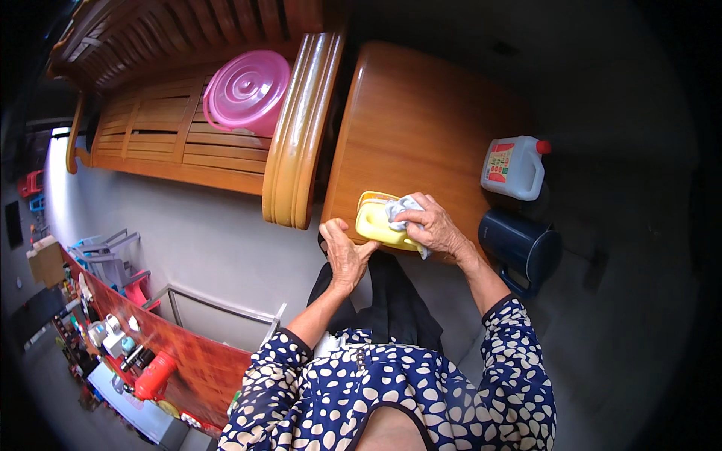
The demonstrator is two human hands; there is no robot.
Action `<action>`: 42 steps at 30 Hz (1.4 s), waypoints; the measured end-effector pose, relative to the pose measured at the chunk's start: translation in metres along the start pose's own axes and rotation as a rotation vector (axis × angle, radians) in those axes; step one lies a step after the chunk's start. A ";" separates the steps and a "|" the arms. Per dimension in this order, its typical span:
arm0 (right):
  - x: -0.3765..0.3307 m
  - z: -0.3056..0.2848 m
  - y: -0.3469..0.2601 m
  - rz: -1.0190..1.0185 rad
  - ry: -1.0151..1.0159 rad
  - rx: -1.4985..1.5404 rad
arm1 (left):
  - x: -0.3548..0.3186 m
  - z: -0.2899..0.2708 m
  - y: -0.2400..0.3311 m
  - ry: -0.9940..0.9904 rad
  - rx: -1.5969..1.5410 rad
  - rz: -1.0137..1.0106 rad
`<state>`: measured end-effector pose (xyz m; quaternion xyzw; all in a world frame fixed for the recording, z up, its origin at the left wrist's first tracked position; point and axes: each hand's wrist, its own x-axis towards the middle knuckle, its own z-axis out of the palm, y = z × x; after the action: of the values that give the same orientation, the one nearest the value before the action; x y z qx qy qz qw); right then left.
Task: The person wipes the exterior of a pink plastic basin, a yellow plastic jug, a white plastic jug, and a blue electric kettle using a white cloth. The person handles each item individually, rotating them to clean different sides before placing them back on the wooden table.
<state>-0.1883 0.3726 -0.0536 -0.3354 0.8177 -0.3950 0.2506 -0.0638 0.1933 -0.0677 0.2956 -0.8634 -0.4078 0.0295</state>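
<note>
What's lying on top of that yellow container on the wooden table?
A pale cloth, held by the right hand, covers part of the right side of the yellow container. Whatever lies beneath the cloth and fingers is hidden.

A person's right hand [435, 226] holds a crumpled cloth [404, 207] to a yellow container [371, 225] at a counter's [421, 128] edge, left hand [347, 260] by the container's near side; a red-capped jug [513, 167] and dark kettle [519, 242] sit at right, a pink lidded bucket [248, 90] on a slatted settee [154, 139].

Yellow container [374, 225], near tabletop [421, 124] edge, crumpled whitish cloth [404, 205] against it
</note>
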 end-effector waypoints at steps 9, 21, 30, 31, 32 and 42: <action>-0.007 0.018 0.004 0.085 0.089 0.084 | -0.013 0.011 0.049 -0.262 -0.914 -0.556; 0.005 0.025 0.001 -0.187 -0.080 -0.129 | -0.013 0.018 0.022 -0.073 -0.351 -0.174; -0.012 0.029 -0.002 -0.059 -0.003 0.094 | -0.015 0.018 0.027 -0.045 -0.320 -0.078; -0.006 0.033 -0.003 -0.061 0.067 0.069 | -0.016 0.018 0.029 -0.046 -0.313 -0.062; 0.003 0.034 -0.004 -0.052 0.078 0.049 | -0.016 0.020 0.028 -0.041 -0.319 -0.052; -0.008 0.023 -0.009 -0.017 -0.009 0.069 | -0.012 0.029 0.022 0.012 -0.503 -0.117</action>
<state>-0.1646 0.3633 -0.0578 -0.3352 0.7996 -0.4236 0.2624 -0.0729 0.2304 -0.0683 0.3309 -0.7161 -0.6088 0.0836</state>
